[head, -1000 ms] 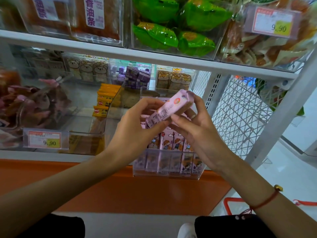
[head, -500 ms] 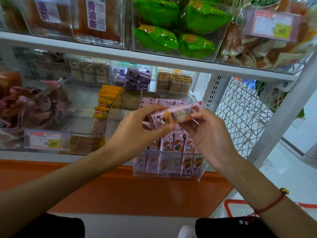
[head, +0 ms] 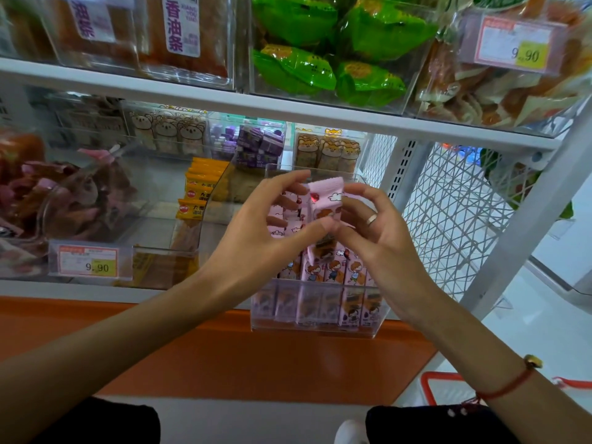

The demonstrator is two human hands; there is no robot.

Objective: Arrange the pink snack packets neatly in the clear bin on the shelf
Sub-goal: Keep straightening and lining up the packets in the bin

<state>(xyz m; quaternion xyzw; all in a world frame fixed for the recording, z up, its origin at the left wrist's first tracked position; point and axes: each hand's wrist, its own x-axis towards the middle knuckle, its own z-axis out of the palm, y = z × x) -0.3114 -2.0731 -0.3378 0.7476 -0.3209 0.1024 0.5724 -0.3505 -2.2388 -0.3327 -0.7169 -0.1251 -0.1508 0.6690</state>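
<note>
The white shelf (head: pixel 205 100) carries a row of clear containers, and the clear bin (head: pixel 320 312) sits at its near edge on the right, overhanging the orange panel below. Its near rows are already filled with pink snack packets (head: pixel 333 274) standing upright side by side; free room seems to be farther back, where the hands hide most of the view. Directly above the bin both hands share one pink packet (head: pixel 325 213), its long axis near vertical, slightly tilted, lower end pointing into the bin. The left hand (head: pixel 256 232) pinches it from the left, the right hand (head: pixel 378 232) from the right, both grips closed on it, equally near.
</note>
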